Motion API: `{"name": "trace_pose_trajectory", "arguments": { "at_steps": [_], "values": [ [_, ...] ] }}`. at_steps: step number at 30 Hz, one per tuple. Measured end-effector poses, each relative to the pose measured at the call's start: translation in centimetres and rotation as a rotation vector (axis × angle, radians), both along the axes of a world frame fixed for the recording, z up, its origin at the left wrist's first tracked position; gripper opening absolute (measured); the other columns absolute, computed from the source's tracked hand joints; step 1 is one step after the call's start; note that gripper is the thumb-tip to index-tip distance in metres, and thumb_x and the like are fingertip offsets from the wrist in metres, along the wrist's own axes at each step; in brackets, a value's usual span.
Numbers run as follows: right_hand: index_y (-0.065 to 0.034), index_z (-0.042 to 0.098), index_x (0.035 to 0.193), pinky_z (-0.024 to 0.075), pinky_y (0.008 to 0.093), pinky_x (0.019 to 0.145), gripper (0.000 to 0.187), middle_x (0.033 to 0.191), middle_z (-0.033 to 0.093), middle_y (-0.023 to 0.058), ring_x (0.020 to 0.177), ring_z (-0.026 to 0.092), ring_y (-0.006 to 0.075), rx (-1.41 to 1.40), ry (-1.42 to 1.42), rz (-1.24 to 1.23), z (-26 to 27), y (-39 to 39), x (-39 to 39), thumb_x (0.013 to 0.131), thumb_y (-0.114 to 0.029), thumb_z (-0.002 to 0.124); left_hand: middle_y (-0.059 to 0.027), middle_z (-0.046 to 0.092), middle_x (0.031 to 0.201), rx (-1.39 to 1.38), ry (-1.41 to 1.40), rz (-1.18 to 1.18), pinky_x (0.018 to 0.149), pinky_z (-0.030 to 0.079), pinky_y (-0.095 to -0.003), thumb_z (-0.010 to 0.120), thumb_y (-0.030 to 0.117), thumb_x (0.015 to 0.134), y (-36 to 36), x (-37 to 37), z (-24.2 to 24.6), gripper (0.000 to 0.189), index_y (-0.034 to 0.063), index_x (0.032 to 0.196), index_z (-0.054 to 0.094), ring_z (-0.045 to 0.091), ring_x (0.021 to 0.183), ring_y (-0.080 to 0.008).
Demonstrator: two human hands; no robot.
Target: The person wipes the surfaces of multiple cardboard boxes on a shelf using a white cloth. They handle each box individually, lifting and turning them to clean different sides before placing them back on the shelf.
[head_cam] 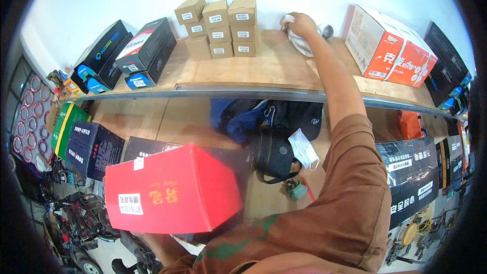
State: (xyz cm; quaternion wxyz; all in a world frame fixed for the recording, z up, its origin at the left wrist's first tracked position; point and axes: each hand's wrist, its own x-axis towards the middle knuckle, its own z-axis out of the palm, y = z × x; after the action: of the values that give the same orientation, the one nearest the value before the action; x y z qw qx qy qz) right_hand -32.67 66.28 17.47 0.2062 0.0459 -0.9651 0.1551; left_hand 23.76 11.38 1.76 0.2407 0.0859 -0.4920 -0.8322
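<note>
A red box (159, 190) with gold lettering and a white label tilts in front of my body at the lower left. My left hand (140, 234) bears it from beneath; the fingers are mostly hidden behind the box. My right arm stretches out over the upper wooden shelf (274, 70). Near the wall, my right hand (303, 25) grips the top of a crumpled whitish plastic bag (299, 45), whose contents I cannot make out. Beside the bag is a small dark round object (327, 31).
Stacked brown cartons (217, 34) and black boxes (146, 47) stand left on the upper shelf. An orange-and-white carton (392, 49) stands right. A metal edge (243, 93) fronts that shelf. Below lie a black bag (272, 154), a face mask (304, 147) and a large black box (409, 175).
</note>
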Motion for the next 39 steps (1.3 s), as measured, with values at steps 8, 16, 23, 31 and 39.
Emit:
{"name": "trace_pose_trajectory", "arguments": {
  "at_steps": [8, 16, 23, 31, 39],
  "values": [
    [-0.0184, 0.076, 0.117, 0.0548, 0.0419, 0.092, 0.036, 0.112, 0.074, 0.0144, 0.103, 0.069, 0.0343, 0.276, -0.165, 0.372, 0.6, -6.0, 4.0, 0.082, -0.019, 0.07, -0.0168, 0.063, 0.133, -0.007, -0.125, 0.022, 0.106, 0.048, -0.0536, 0.083, 0.012, 0.062, 0.8, 2.0, -1.8, 0.085, 0.0003, 0.14, 0.052, 0.06, 0.122, -0.0353],
    [-0.0088, 0.08, 0.105, 0.0521, 0.0342, 0.092, 0.039, 0.105, 0.077, 0.0113, 0.096, 0.07, 0.0249, 0.04, -0.908, 1.056, 7.2, -3.5, 24.2, 0.07, -0.003, 0.064, -0.0168, 0.063, 0.134, -0.031, -0.108, -0.062, 0.107, 0.047, -0.0526, 0.085, 0.013, 0.061, 0.0, 0.7, -1.9, 0.088, 0.0006, 0.141, 0.051, 0.059, 0.123, -0.0345],
    [-0.0108, 0.076, 0.109, 0.0506, 0.0422, 0.095, 0.037, 0.114, 0.072, 0.0124, 0.105, 0.066, 0.0295, -0.047, 0.005, 1.147, 8.5, -11.5, 25.8, 0.074, -0.004, 0.065, -0.0168, 0.063, 0.134, -0.03, -0.065, -0.145, 0.107, 0.047, -0.0518, 0.087, 0.015, 0.059, 1.1, -0.1, -1.9, 0.091, 0.0007, 0.142, 0.05, 0.059, 0.124, -0.0338],
    [-0.0221, 0.073, 0.122, 0.0484, 0.051, 0.102, 0.038, 0.139, 0.062, 0.0088, 0.125, 0.055, 0.0397, 0.381, 0.163, 0.91, 1.6, -31.2, 17.6, 0.085, -0.02, 0.065, -0.0167, 0.062, 0.134, -0.016, -0.13, -0.162, 0.108, 0.046, -0.0509, 0.089, 0.016, 0.058, 1.4, 1.3, -2.7, 0.095, 0.001, 0.142, 0.049, 0.058, 0.125, -0.0329],
    [-0.0275, 0.066, 0.134, 0.0547, 0.0464, 0.089, 0.052, 0.108, 0.074, 0.0169, 0.1, 0.071, 0.033, 0.378, -0.302, 0.76, 1.8, -16.7, 17.3, 0.083, -0.018, 0.065, -0.0167, 0.062, 0.135, -0.031, -0.195, -0.14, 0.108, 0.046, -0.0499, 0.091, 0.017, 0.056, 0.1, 2.0, -3.8, 0.098, 0.0012, 0.143, 0.048, 0.058, 0.126, -0.0321]
  ]
}}
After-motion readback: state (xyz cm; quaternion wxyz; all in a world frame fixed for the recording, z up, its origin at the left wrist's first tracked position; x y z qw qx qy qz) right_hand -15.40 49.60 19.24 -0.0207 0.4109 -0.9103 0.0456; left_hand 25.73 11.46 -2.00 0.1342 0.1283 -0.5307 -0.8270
